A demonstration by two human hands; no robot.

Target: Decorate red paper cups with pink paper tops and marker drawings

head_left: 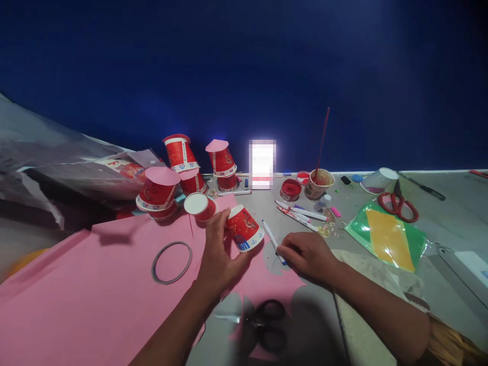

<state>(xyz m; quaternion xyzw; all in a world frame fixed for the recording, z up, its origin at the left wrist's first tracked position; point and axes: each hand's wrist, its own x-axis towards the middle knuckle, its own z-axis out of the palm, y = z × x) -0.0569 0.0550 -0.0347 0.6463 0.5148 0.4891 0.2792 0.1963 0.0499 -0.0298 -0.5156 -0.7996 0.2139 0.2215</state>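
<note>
My left hand is wrapped round a red paper cup with gold and blue print. The cup is tilted, its white-banded end toward the lower right. My right hand is closed, with its fingertips on a white marker pen just right of the cup. Under the left forearm lies pink paper, with a grey ring on it. Another red cup stands behind my left fingers. Black-handled scissors lie between my forearms, partly on cut pink paper.
Red cups topped with pink paper stand at the back left. Several markers, a red paint jar and a cup with a brush are at the back. To the right lie red-handled scissors on a green-and-yellow packet.
</note>
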